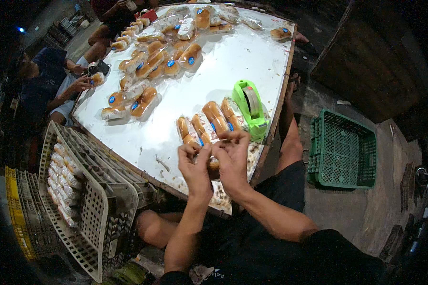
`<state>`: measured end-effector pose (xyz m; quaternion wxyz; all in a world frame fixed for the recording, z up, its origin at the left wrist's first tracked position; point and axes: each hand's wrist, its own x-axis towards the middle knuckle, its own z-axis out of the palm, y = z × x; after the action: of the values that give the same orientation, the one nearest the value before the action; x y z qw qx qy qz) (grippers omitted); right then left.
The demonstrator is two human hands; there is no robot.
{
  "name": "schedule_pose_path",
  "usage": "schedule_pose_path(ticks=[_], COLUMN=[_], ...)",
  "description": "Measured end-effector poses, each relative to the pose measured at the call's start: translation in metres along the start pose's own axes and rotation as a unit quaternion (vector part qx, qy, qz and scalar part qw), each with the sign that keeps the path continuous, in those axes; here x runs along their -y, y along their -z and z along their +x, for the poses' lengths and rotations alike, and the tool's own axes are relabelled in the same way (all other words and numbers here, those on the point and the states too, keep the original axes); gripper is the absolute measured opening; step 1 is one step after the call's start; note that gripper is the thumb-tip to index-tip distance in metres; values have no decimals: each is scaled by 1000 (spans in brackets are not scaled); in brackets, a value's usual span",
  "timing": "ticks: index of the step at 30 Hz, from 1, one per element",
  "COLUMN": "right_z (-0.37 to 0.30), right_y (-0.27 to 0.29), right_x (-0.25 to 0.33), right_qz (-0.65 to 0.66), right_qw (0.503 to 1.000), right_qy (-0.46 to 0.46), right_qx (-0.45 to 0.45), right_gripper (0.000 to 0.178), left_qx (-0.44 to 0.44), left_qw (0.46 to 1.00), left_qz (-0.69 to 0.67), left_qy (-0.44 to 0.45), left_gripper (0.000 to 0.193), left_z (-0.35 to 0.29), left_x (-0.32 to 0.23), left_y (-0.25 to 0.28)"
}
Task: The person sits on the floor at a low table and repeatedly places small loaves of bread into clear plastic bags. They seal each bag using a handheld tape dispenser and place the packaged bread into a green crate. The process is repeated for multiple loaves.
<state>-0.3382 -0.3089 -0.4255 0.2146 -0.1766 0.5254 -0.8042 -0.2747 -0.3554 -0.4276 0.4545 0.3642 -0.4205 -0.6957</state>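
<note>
Close to the table's near edge, my left hand (pixel 195 172) and my right hand (pixel 231 164) are together, fingers bent and pinching at a wrapped bread roll (pixel 213 165). Only a brown part of this roll shows between my hands; the rest is hidden by my fingers. Just beyond them lies a row of several bread rolls (pixel 214 114) in clear printed bags, with blue labels on some. A lime-green tape dispenser (pixel 248 107) stands at the right end of that row, near my right hand.
More bagged rolls (pixel 152 64) are spread over the far left of the white table (pixel 228 66). Pale plastic crates (pixel 97 190), one holding wrapped rolls, stand at left. On the floor at right sits a green crate (pixel 342 149). Another person (pixel 50 80) handles a roll across the left edge.
</note>
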Motion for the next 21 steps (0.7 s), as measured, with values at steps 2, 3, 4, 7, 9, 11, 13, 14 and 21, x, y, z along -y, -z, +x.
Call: schedule_pose_path(ticks=[2, 3, 4, 7, 9, 11, 13, 14, 21], right_z=[21, 44, 67, 107, 123, 135, 124, 110, 49], right_y=[22, 44, 75, 135, 137, 134, 118, 120, 130], right_x=[-1, 4, 8, -24, -30, -38, -24, -16, -33], right_qz=[-70, -202, -330, -537, -531, -492, -460, -454, -277], right_qw=[996, 977, 938, 842, 846, 869, 884, 886, 944], right_qy=[26, 65, 107, 42, -18, 52, 87, 89, -170], right_qx=[52, 24, -6, 15, 52, -1, 3, -2, 53], right_gripper=[31, 29, 28, 30, 39, 33, 30, 29, 24], left_qx=[-8, -3, 3, 19, 10, 6, -12, -25, -58], left_qw=[1000, 1000, 1000, 996, 992, 991, 991, 992, 992], left_qz=[9, 9, 7, 81, 122, 132, 125, 113, 98], left_qy=[8, 3, -3, -22, -35, -37, -38, -42, -46], left_gripper=[33, 35, 37, 34, 25, 25, 23, 22, 19], left_z=[3, 6, 10, 16, 15, 17, 16, 17, 18], left_x=[-5, -8, -8, 5, 7, 8, 10, 10, 15], left_y=[5, 8, 9, 10, 4, 4, 9, 11, 8])
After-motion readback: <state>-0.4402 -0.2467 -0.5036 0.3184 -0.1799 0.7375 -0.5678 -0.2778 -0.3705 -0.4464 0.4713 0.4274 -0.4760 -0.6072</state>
